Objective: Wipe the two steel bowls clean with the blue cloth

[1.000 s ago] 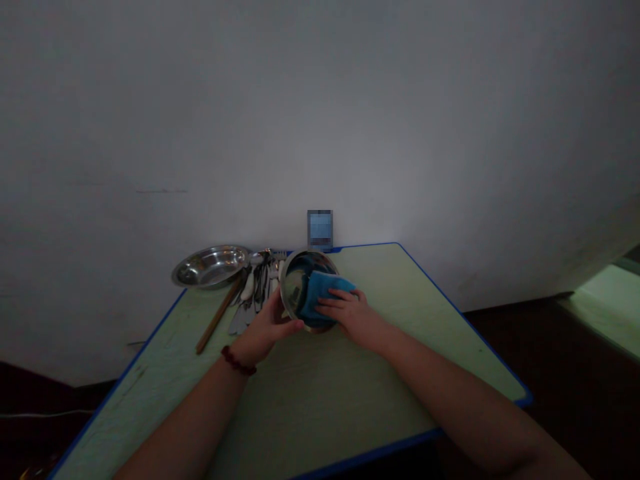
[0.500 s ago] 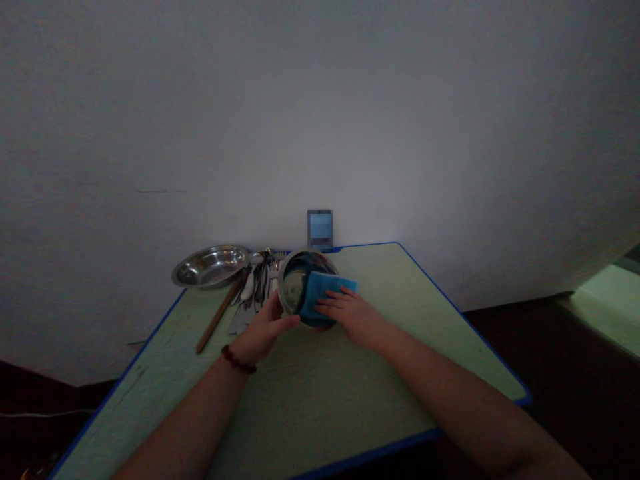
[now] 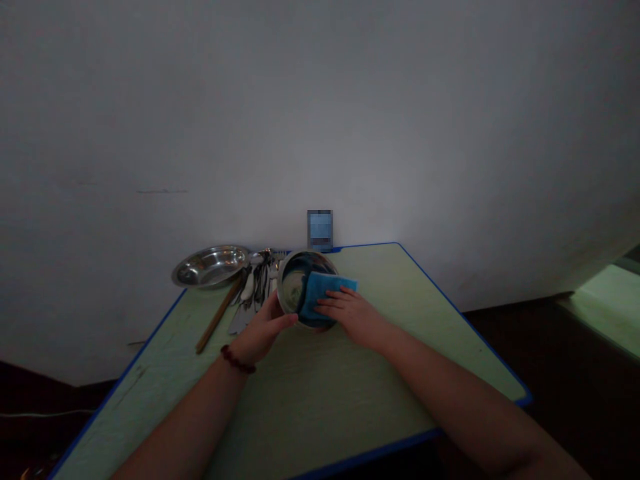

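A small steel bowl [image 3: 295, 283] stands tilted toward me on the green table [image 3: 310, 400]. My left hand [image 3: 263, 333] grips its left rim, thumb over the edge. My right hand [image 3: 350, 313] presses a blue cloth [image 3: 320, 290] into the bowl's right side, fingers curled on the cloth. A dark bead bracelet [image 3: 236, 360] circles my left wrist.
At the table's far left lie a wide steel dish [image 3: 213, 265], several pieces of cutlery [image 3: 257, 287] and a wooden stick [image 3: 217, 317]. A small blue device [image 3: 320, 229] leans against the wall. The table's blue edge runs close on the right and front.
The cloth and my right hand shifted slightly up and right over the bowl's rim. The bowl turned a little in my left hand.
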Motion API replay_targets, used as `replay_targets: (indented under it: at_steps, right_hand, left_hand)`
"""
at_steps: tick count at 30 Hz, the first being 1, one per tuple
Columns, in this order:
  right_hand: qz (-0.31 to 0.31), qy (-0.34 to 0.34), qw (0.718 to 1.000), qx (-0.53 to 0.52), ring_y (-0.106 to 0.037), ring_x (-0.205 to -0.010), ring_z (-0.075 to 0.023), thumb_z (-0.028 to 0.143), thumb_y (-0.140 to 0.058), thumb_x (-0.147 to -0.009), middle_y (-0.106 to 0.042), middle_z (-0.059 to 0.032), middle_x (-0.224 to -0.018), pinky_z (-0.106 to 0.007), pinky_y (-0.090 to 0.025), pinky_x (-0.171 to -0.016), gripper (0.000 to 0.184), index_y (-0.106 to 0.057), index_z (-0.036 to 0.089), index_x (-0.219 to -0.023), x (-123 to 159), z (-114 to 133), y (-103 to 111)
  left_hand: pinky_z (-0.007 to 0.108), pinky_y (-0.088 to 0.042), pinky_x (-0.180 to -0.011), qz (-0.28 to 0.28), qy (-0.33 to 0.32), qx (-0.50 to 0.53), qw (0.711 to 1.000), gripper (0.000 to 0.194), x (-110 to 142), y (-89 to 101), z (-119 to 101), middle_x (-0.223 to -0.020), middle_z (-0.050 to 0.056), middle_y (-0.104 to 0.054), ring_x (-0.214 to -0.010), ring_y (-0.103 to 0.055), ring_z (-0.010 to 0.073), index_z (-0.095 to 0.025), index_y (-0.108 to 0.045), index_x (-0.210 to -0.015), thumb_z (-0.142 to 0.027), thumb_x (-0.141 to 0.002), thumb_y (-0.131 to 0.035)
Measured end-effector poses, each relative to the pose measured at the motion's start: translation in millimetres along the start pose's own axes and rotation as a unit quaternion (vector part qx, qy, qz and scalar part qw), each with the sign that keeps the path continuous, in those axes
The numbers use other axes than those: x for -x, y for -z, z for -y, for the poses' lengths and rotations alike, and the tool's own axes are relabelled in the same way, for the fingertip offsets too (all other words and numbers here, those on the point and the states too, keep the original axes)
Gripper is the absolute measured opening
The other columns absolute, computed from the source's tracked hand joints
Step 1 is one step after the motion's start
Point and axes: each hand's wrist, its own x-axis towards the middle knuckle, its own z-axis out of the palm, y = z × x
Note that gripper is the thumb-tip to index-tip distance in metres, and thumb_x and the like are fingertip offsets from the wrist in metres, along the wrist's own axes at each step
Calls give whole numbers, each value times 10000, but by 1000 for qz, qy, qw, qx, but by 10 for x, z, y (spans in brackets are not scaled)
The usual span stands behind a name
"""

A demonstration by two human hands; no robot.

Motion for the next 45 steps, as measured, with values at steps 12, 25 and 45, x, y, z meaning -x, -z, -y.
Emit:
replay_targets:
  at_steps: [12,25,45]
  right_hand:
    - [3,-11,1000,7,-380,-1263,-191,126,-373,-892,-511,-24,-1314,-426,-233,-1071,389,-520,209,-1242,-5,20,31]
    - [1,-13,1000,11,-384,-1259,-190,137,-393,-887,-526,-14,-1298,-432,-226,-1070,382,-532,235,-1230,-5,4,32]
    - [7,-11,1000,25,-379,-1265,-191,145,-409,-886,-530,-7,-1295,-422,-222,-1073,372,-537,238,-1223,4,-9,34]
  left_hand:
    - [445,-354,-986,12,-9,-2,1000,645,25,9,-19,-1174,99,-600,-1167,-468,310,-209,-544,-1173,-308,-572,-758]
    - [453,-403,-934,-1,-10,-34,999,572,42,19,-32,-1156,97,-603,-1146,-481,324,-204,-576,-1107,-344,-577,-741]
    - [446,-386,-950,5,-1,-32,999,465,58,39,-50,-1101,56,-640,-1132,-498,315,-221,-606,-1078,-288,-622,-668]
